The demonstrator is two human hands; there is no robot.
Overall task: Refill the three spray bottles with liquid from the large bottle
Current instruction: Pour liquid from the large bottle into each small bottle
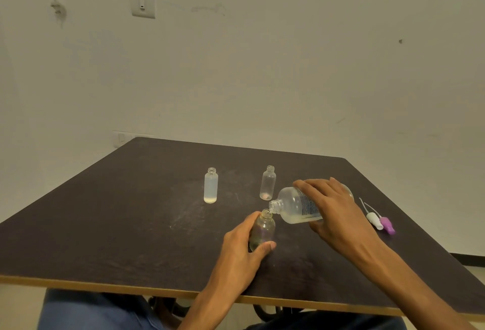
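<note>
Large bottle lies tipped sideways in the right hand, fingers wrapped over it, mouth touching the neck of a small spray bottle gripped upright by the left hand. Beyond both hands stand two more uncapped bottles; spray caps lie right of the right hand on the table.

Left grip curled low, thumb and fingers wrapped round something small and upright, forearm reaching in from below, while right grip clamps from above, fingers spread, wrist tipped leftward, arm stretched in from the lower right.
</note>
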